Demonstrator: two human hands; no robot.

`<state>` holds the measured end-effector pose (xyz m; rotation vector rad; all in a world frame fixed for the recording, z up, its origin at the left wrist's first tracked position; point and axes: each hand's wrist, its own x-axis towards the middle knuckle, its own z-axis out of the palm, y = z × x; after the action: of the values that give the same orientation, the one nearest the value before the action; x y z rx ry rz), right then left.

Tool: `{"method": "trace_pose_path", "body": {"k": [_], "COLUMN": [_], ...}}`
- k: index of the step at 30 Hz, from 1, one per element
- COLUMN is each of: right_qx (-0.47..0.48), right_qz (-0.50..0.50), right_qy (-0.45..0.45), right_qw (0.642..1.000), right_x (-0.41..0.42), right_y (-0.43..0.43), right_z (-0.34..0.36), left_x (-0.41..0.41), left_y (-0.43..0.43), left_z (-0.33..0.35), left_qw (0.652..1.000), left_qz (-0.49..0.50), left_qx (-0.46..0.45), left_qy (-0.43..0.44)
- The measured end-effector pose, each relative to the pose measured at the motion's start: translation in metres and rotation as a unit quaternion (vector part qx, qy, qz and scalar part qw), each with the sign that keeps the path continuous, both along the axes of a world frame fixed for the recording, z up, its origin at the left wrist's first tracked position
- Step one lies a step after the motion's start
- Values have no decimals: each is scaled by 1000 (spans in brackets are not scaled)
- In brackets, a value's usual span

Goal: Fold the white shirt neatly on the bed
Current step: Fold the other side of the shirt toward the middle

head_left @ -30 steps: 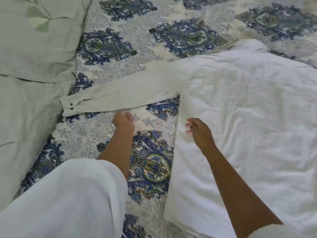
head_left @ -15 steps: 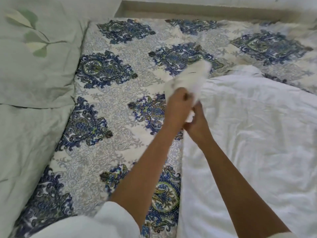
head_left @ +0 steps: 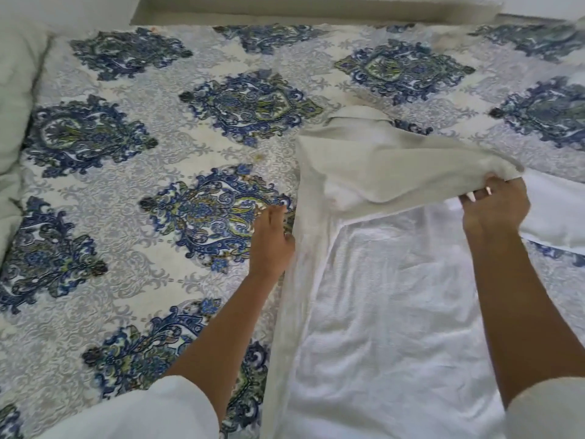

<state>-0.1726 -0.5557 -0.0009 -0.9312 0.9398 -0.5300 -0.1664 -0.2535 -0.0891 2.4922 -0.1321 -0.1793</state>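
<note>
- The white shirt [head_left: 380, 312] lies on the right half of the bed [head_left: 110, 299], its body spread flat and running from the near edge toward the far side.
- Its left edge forms a long, straight line from near to far, with the patterned cover showing just beside it.
- My right hand [head_left: 493, 213] holds the shirt's sleeve [head_left: 395, 166], fingers curled round a bunch of the fabric and pinching it tight.
- The sleeve is lifted off the shirt's body and stretched from the far-left shoulder across to the right, so that it hangs in a shallow sag above the cloth beneath.
- My left hand [head_left: 273, 239] rests on the bed right at the shirt's left edge, fingers straight and pointing far, holding nothing; the thumb side touches the fabric.
- The two hands are well apart, with the shirt's upper body between them.
- The bed's cover is pale, with blue and green medallions in rows.
- A pale pillow [head_left: 19, 90] sits at the far left, on the edge of the view.
- A grey ledge [head_left: 300, 11] runs along the far side of the bed.
- Both my forearms are bare, with white cuffs [head_left: 152, 410] at the near edge.
</note>
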Motion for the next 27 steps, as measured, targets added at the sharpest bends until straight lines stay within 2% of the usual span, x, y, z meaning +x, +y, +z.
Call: {"method": "trace_pose_path", "body": {"k": [4,7,10,14,18,21,22,24,27], "right_qx": [91,90,84,49,80,125,134,154,182], "right_qz": [98,151,152,223,271,286,288,278,240], "right_qy": [146,222,231,253,267,248,244,243,214], "right_qw": [980,959,957,940,921,917,916,917,929], "right_x": [-24,-36,-38,-31,-14,-5,-4,-3,-6], "right_y": [-17,-7,1,13,27,32,33,34,35], "right_z": [-51,-75,-85,-92,-93,-94,-95,-99,-108], "left_x": [-5,-5,5,39,105,156,171,199,230], "left_y": [-18,-33,-47,-60,-78,-98,-99,-93,-72], "left_z": [-25,-28,-27,-23,-8,14,19,20,5], "left_qw": [986,988,992,983,985,988,982,961,948], "left_qz": [-90,-67,-51,-107,-103,-140,-169,-202,-147], "left_qx": [125,134,115,136,117,64,83,180,277], "left_qy": [56,44,0,-69,-74,-12,20,59,53]}}
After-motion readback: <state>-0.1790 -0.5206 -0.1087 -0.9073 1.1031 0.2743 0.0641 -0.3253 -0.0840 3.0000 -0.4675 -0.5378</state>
